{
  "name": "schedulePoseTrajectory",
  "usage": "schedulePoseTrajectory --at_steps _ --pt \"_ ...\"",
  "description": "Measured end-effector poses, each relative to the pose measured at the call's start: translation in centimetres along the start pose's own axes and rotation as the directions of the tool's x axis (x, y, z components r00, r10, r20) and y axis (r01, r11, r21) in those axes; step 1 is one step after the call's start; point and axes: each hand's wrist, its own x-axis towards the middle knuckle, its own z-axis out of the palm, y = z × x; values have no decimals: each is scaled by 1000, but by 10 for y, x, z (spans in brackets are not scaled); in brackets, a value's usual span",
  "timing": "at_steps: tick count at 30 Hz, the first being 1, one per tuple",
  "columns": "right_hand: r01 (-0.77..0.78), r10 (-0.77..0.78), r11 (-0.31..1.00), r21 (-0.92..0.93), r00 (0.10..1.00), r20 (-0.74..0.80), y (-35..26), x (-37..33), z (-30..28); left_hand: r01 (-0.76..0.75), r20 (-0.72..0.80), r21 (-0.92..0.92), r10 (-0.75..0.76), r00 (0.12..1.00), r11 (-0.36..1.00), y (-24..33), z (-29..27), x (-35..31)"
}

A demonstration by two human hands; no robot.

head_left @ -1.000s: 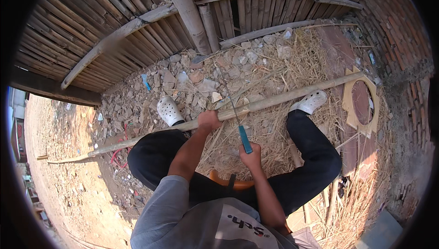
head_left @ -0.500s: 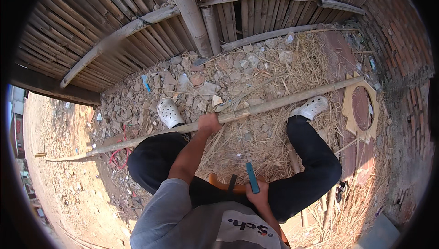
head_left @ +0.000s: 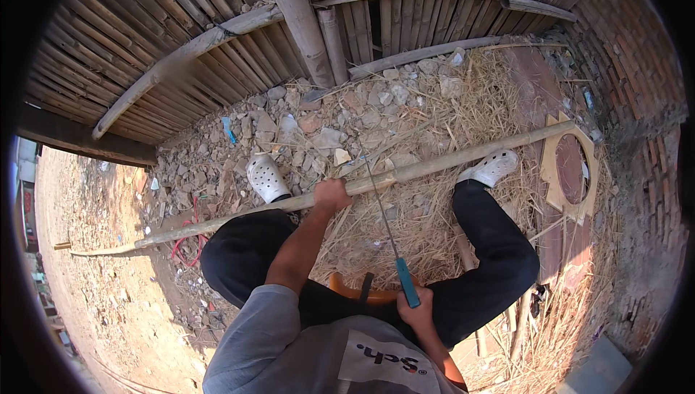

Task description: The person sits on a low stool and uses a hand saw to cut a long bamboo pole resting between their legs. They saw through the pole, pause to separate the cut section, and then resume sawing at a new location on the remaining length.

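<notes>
A long pale bamboo pole (head_left: 463, 157) slants across in front of me, over my left knee and on toward my right shoe. My left hand (head_left: 331, 196) is wrapped around it near the middle. In my right hand (head_left: 416, 306), close to my lap, is the teal handle (head_left: 407, 283) of a hand saw. Its thin blade (head_left: 384, 218) crosses the pole just right of my left hand, with the tip reaching past the far side. Whether the teeth have bitten into the bamboo is too small to tell.
Rubble (head_left: 311, 123) and straw (head_left: 463, 97) cover the ground. A bamboo-slat wall (head_left: 427, 25) stands ahead, a brick wall (head_left: 651, 68) at right. A pale board with a round hole (head_left: 554, 177) lies near the pole's right end. Something orange (head_left: 373, 296) sits beneath me; a red cord (head_left: 190, 246) lies left.
My right hand and the saw handle have shifted slightly right, tilting the blade a little more. My left hand and the pole have stayed in place.
</notes>
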Motion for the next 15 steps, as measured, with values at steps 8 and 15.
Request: schedulePoseTrajectory --at_steps 8,15 --pt "4 -5 1000 -18 1000 -13 21 83 50 -13 59 23 12 998 1000 8 1 -5" --pt "72 -74 996 -43 997 -27 22 24 25 -19 17 9 19 1000 1000 6 -4 1"
